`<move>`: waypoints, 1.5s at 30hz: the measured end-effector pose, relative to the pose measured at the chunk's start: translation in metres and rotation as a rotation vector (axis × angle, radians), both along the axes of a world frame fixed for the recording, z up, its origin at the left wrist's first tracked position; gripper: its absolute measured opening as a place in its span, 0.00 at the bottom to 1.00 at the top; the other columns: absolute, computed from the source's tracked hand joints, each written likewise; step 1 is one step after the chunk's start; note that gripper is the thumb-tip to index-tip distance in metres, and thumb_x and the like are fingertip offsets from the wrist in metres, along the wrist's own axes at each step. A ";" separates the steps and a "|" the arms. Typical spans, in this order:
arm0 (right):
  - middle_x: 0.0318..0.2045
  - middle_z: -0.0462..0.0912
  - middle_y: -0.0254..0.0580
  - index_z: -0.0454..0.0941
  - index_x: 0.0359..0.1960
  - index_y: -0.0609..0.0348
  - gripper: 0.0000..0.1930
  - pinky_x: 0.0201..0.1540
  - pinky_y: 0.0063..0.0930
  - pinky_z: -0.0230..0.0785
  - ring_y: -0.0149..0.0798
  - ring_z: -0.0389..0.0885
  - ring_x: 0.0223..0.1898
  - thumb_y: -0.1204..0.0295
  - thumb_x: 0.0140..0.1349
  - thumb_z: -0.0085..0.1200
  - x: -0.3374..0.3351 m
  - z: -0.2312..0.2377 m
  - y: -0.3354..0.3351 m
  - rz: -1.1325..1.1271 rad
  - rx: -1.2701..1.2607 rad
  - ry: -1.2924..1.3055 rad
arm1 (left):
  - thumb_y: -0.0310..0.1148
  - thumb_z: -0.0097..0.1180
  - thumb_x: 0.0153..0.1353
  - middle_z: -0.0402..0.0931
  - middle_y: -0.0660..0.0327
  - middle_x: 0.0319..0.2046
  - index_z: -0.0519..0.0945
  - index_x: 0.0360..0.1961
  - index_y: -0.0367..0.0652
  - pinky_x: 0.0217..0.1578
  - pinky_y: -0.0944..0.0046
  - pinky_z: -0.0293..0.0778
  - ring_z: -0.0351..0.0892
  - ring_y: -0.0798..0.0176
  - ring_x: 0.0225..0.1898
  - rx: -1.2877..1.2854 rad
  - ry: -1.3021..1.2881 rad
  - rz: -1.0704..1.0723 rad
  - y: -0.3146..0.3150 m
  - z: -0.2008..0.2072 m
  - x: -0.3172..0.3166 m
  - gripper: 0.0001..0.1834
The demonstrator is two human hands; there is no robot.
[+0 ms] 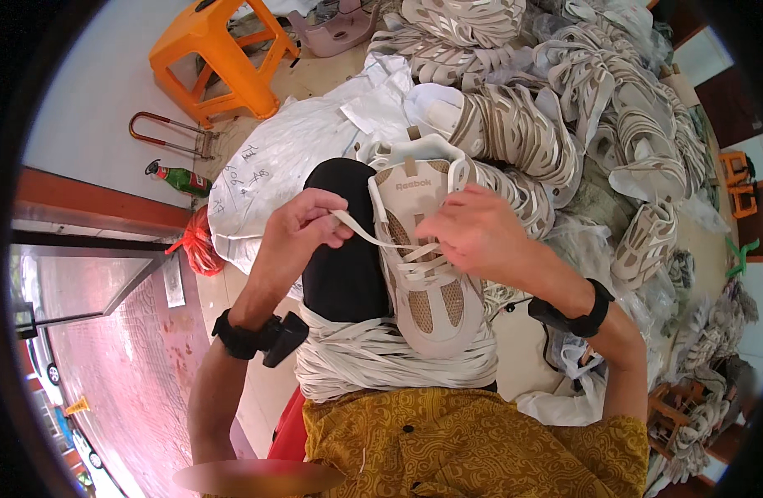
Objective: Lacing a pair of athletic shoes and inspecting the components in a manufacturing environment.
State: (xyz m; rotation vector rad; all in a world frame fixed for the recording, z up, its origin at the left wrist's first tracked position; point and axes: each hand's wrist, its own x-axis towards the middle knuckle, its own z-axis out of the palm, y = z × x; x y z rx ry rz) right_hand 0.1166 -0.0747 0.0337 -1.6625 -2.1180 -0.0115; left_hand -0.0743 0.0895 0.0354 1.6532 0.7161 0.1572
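Note:
A beige-and-tan sneaker (pixel 435 311) lies on my lap, toe toward me and tongue facing up. My left hand (pixel 308 220) is closed in a pinch on a flat cream shoelace (pixel 366 235), drawn out to the left of the shoe. The lace runs across to the sneaker's lower eyelets, where a few crossings show. Over the right eyelet row, my right hand (pixel 477 234) is closed, fingertips pinching the lace close to the tongue; its fingers partly hide the lace there. Under the shoe lie a black cloth-covered thigh (pixel 344 249) and a thick bundle of cream laces (pixel 356 361).
Stacks of similar shoe uppers (pixel 522 141) are heaped ahead and to the right, among clear plastic bags. A white woven sack (pixel 273 166) spreads ahead-left. Beyond it stand an orange stool (pixel 219 58) and a green bottle (pixel 182 178). A red plastic bag (pixel 202 245) sits by the doorway.

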 end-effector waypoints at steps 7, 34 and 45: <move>0.19 0.72 0.32 0.71 0.23 0.53 0.06 0.32 0.30 0.61 0.36 0.73 0.29 0.75 0.40 0.50 0.000 -0.003 0.005 -0.002 0.020 0.065 | 0.37 0.48 0.58 0.71 0.57 0.41 0.69 0.44 0.35 0.49 0.59 0.66 0.71 0.59 0.45 -0.596 -0.507 0.105 -0.003 -0.012 0.004 0.17; 0.18 0.66 0.33 0.70 0.13 0.55 0.03 0.34 0.30 0.57 0.35 0.66 0.26 0.71 0.36 0.48 0.054 -0.006 -0.030 -0.219 0.212 -0.491 | 0.26 0.46 0.58 0.70 0.60 0.31 0.64 0.49 0.33 0.48 0.64 0.66 0.72 0.63 0.37 -0.584 -0.642 0.415 0.081 -0.041 -0.082 0.18; 0.33 0.76 0.41 0.74 0.35 0.67 0.12 0.29 0.29 0.65 0.33 0.73 0.29 0.77 0.48 0.46 0.142 -0.027 -0.118 -0.809 -0.055 1.238 | 0.23 0.40 0.62 0.61 0.53 0.55 0.61 0.54 0.29 0.57 0.69 0.59 0.63 0.62 0.55 -0.382 -0.745 1.075 0.262 -0.027 -0.267 0.19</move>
